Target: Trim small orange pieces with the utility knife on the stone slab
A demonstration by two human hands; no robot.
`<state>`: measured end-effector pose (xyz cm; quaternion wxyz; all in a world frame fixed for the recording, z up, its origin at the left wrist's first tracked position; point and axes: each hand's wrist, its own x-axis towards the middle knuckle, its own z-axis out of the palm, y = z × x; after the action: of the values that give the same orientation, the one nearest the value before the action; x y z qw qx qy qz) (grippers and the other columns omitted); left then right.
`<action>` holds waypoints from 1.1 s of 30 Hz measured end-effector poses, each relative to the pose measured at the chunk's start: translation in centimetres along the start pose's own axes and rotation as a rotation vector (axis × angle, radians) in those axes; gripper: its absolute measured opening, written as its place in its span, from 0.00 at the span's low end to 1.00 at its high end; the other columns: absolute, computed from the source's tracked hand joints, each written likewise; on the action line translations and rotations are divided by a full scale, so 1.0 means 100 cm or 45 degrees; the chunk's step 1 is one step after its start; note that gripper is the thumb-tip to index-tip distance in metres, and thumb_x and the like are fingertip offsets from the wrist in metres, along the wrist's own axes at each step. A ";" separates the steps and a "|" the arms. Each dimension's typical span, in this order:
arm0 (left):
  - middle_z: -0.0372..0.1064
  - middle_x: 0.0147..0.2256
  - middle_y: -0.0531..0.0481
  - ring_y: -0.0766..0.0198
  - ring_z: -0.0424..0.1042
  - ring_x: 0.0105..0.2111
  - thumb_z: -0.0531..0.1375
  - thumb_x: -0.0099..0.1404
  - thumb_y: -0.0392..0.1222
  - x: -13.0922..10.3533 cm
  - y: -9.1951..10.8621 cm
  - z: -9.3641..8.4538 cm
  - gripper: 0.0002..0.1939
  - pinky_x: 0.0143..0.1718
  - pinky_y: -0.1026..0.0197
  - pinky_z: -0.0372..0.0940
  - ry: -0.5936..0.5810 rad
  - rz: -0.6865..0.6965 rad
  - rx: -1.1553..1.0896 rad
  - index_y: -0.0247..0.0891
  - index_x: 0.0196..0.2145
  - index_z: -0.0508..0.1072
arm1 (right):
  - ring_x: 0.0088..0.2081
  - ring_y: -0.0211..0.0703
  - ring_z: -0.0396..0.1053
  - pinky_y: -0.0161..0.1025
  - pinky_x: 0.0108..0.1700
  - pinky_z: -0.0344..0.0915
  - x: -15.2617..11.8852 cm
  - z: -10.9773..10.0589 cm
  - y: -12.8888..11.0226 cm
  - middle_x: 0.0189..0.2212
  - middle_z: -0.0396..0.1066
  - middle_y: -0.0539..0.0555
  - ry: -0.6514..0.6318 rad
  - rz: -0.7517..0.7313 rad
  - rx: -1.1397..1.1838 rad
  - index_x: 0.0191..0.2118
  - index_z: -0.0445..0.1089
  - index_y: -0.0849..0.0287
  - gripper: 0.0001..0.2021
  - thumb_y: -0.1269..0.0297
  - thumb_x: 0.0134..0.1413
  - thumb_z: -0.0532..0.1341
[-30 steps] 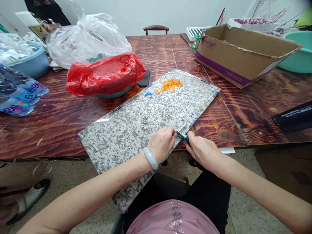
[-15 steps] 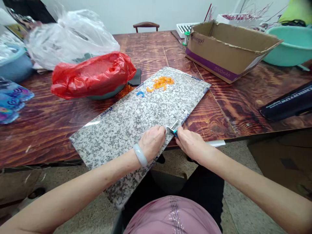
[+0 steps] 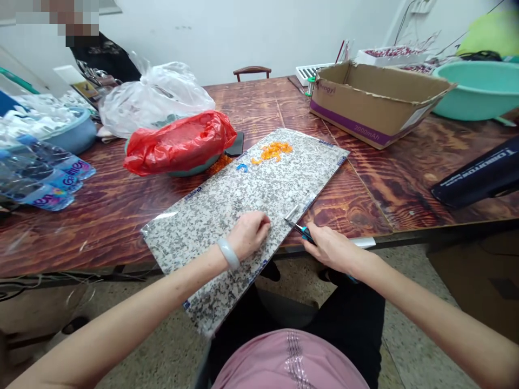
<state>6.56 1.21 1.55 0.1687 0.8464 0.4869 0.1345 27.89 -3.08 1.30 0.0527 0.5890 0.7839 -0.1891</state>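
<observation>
My right hand is closed around a pair of pliers with blue-and-black handles. Their dark jaws point left over the edge of a speckled grey board. By the jaw tips lies a thin clear-white strip. My left hand, with a pale bangle on its wrist, rests over the board with fingers curled in; whatever they hold is hidden. Farther up the board are a heap of small orange curved pieces and a few blue ones.
A red plastic bag covers a bowl left of the board, with a white bag behind. Water bottles lie far left. A cardboard box, a mint basin and a dark cylindrical object stand right.
My hands have moved apart: the pliers have drawn back slightly right and down, away from my left hand. The view has tilted up and to the left.
</observation>
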 end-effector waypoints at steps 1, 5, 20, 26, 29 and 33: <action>0.67 0.27 0.51 0.66 0.65 0.28 0.51 0.59 0.36 0.001 0.005 0.003 0.06 0.32 0.63 0.60 0.001 0.004 -0.019 0.36 0.29 0.67 | 0.33 0.45 0.67 0.34 0.30 0.53 0.001 0.000 0.003 0.30 0.68 0.58 -0.004 -0.024 0.041 0.37 0.59 0.61 0.11 0.58 0.58 0.47; 0.66 0.26 0.51 0.66 0.65 0.27 0.52 0.58 0.35 0.005 0.015 0.012 0.06 0.31 0.64 0.59 0.034 -0.018 -0.042 0.36 0.28 0.67 | 0.26 0.38 0.62 0.32 0.28 0.51 0.004 0.002 0.011 0.25 0.65 0.54 -0.005 -0.002 0.212 0.34 0.59 0.60 0.12 0.56 0.57 0.48; 0.66 0.27 0.51 0.66 0.64 0.28 0.51 0.59 0.36 0.003 0.022 0.014 0.06 0.30 0.64 0.59 0.043 -0.051 -0.127 0.36 0.29 0.68 | 0.22 0.35 0.56 0.31 0.26 0.49 0.009 -0.010 0.030 0.20 0.60 0.48 0.173 0.035 0.390 0.29 0.59 0.59 0.10 0.60 0.54 0.49; 0.65 0.30 0.50 0.65 0.65 0.31 0.50 0.62 0.36 0.015 0.026 0.022 0.07 0.35 0.63 0.60 0.116 -0.013 -0.049 0.36 0.29 0.67 | 0.22 0.36 0.55 0.31 0.26 0.50 0.019 -0.019 0.036 0.20 0.60 0.49 0.293 0.046 0.364 0.27 0.59 0.58 0.11 0.57 0.54 0.49; 0.63 0.30 0.49 0.65 0.64 0.32 0.48 0.64 0.37 0.017 0.029 0.022 0.09 0.35 0.63 0.60 0.056 0.002 0.072 0.36 0.30 0.67 | 0.22 0.35 0.53 0.30 0.25 0.49 0.026 -0.025 0.037 0.19 0.58 0.48 0.383 0.012 0.356 0.27 0.59 0.58 0.10 0.58 0.53 0.50; 0.61 0.33 0.47 0.64 0.63 0.34 0.47 0.65 0.37 0.006 0.030 0.017 0.11 0.36 0.62 0.61 -0.047 0.094 0.231 0.38 0.37 0.68 | 0.22 0.35 0.52 0.30 0.25 0.48 0.037 -0.030 0.039 0.20 0.58 0.48 0.440 -0.026 0.352 0.28 0.59 0.58 0.08 0.60 0.52 0.50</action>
<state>9.90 0.09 1.29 0.0951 0.8779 0.4624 0.0805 30.88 2.28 2.01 -0.1657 0.6064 0.7537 -0.1916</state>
